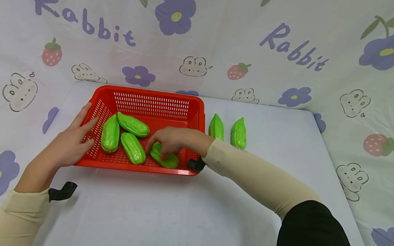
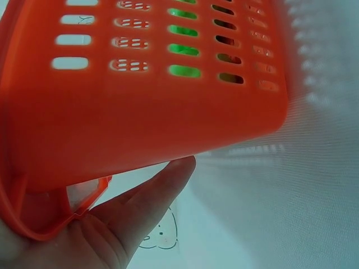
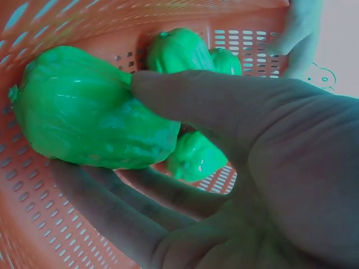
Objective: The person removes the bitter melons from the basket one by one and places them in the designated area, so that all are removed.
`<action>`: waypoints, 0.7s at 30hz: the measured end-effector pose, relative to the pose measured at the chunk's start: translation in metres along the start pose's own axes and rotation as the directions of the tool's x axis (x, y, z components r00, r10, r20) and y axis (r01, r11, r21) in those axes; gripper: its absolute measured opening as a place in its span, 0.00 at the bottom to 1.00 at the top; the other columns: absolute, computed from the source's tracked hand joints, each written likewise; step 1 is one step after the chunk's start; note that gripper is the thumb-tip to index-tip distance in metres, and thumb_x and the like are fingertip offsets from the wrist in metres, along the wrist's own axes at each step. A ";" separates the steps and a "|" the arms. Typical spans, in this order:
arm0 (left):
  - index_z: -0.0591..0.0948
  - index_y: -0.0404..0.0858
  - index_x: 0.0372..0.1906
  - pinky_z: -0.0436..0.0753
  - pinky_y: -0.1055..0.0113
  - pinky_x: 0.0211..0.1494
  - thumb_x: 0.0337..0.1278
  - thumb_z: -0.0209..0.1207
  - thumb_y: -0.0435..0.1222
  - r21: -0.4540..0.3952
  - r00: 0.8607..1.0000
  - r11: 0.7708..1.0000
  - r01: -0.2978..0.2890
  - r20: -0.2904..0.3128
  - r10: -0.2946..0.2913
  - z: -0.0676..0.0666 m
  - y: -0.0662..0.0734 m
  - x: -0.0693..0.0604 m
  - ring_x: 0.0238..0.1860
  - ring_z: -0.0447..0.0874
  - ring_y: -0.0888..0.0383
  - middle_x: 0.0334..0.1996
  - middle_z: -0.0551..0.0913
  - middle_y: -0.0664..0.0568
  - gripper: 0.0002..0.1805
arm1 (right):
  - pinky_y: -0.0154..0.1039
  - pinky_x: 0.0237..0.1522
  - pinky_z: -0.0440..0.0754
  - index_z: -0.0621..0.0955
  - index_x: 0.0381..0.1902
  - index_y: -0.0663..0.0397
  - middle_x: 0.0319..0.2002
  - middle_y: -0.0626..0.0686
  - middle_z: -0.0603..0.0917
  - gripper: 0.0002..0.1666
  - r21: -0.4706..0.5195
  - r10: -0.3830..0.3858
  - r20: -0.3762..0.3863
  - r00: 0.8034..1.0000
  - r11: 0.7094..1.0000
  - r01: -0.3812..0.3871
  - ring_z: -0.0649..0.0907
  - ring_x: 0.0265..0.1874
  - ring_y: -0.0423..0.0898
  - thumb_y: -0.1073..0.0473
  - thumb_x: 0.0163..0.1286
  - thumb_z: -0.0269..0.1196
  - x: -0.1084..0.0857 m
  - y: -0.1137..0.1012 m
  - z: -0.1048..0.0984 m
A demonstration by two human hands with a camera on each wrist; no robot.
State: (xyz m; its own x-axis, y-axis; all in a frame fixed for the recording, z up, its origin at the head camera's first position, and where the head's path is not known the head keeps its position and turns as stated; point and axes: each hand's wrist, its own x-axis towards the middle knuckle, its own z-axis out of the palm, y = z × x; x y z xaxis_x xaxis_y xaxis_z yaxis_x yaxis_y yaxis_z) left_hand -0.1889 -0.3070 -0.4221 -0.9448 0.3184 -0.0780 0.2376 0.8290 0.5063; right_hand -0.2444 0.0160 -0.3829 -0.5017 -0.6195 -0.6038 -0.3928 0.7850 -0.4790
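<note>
In the head view my right hand [image 1: 170,139] reaches into the red basket [image 1: 135,167] and grips a green bumpy vegetable [image 1: 171,161]. The right wrist view shows this hand [image 3: 275,162] with its thumb over the vegetable [image 3: 78,106] and fingers along its lower side. My left hand [image 1: 68,144] lies at the basket's left rim, fingers spread and mostly straight. From the left wrist view, one finger of this hand [image 2: 148,210] touches the basket's outer wall [image 2: 134,112]. Several more green vegetables [image 1: 132,148] lie in the basket's left half.
Two green vegetables [image 1: 216,127] [image 1: 238,133] stand out on the white table [image 1: 193,214], right of the basket. Behind the table hangs a patterned cloth [image 1: 160,51] with rabbits and flowers. A black wrist mount [image 1: 63,191] juts from the left sleeve.
</note>
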 end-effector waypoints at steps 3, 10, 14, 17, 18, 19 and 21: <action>0.58 0.25 0.84 0.78 0.27 0.63 0.74 0.53 0.32 -0.002 1.000 1.000 0.003 0.002 -0.003 -0.001 0.001 0.000 0.78 0.58 0.22 0.88 0.25 0.49 0.38 | 0.35 0.39 0.86 0.87 0.68 0.35 0.63 0.51 0.79 0.32 0.004 0.006 -0.008 1.000 1.000 -0.006 0.78 0.53 0.48 0.67 0.69 0.74 0.000 0.001 0.000; 0.57 0.25 0.83 0.74 0.25 0.65 0.75 0.54 0.32 0.003 1.000 1.000 0.008 0.011 -0.008 -0.002 0.001 0.000 0.79 0.55 0.23 0.88 0.24 0.47 0.38 | 0.35 0.38 0.87 0.87 0.68 0.36 0.61 0.51 0.79 0.33 -0.007 -0.002 -0.022 1.000 1.000 0.002 0.78 0.52 0.48 0.67 0.69 0.74 -0.004 0.001 -0.002; 0.58 0.25 0.83 0.74 0.25 0.65 0.75 0.52 0.31 -0.002 1.000 1.000 0.001 0.006 -0.001 -0.002 0.001 0.000 0.79 0.55 0.23 0.88 0.25 0.48 0.37 | 0.35 0.41 0.87 0.87 0.68 0.36 0.61 0.49 0.80 0.33 -0.024 -0.034 -0.061 0.998 0.999 0.032 0.77 0.56 0.48 0.66 0.68 0.74 -0.008 0.003 -0.007; 0.57 0.25 0.84 0.73 0.25 0.67 0.75 0.50 0.29 -0.011 1.000 1.000 0.002 0.008 -0.002 -0.002 0.001 0.000 0.80 0.54 0.24 0.88 0.25 0.49 0.37 | 0.35 0.46 0.85 0.86 0.69 0.37 0.63 0.48 0.80 0.32 -0.044 -0.060 -0.086 0.994 0.997 0.056 0.76 0.59 0.47 0.64 0.68 0.75 -0.012 0.005 -0.011; 0.57 0.25 0.84 0.73 0.25 0.67 0.75 0.50 0.29 -0.014 1.000 1.000 0.002 0.010 -0.002 -0.002 0.000 0.001 0.81 0.53 0.25 0.88 0.25 0.49 0.37 | 0.35 0.47 0.85 0.86 0.69 0.38 0.64 0.48 0.80 0.32 -0.047 -0.066 -0.092 0.994 0.997 0.061 0.76 0.60 0.47 0.64 0.68 0.75 -0.013 0.005 -0.012; 0.57 0.25 0.84 0.72 0.25 0.67 0.74 0.49 0.29 -0.014 1.000 1.000 0.001 0.011 -0.001 -0.002 0.000 0.001 0.81 0.52 0.25 0.89 0.25 0.49 0.37 | 0.35 0.48 0.84 0.86 0.70 0.38 0.64 0.49 0.80 0.32 -0.048 -0.069 -0.094 0.993 0.997 0.064 0.76 0.61 0.47 0.63 0.69 0.75 -0.014 0.006 -0.013; 0.57 0.25 0.84 0.70 0.25 0.69 0.74 0.49 0.28 -0.015 1.000 1.000 -0.001 0.016 0.002 -0.002 -0.001 0.001 0.82 0.50 0.26 0.88 0.25 0.49 0.37 | 0.35 0.50 0.84 0.85 0.70 0.39 0.64 0.49 0.81 0.32 -0.049 -0.071 -0.101 0.992 0.997 0.066 0.76 0.62 0.47 0.62 0.69 0.75 -0.015 0.007 -0.015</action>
State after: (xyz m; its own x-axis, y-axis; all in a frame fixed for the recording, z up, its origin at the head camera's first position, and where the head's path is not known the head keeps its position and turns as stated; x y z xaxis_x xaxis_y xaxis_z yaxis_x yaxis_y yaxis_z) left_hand -0.1902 -0.3083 -0.4206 -0.9407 0.3270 -0.0908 0.2354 0.8214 0.5196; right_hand -0.2513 0.0312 -0.3675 -0.5482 -0.6700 -0.5006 -0.4621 0.7416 -0.4864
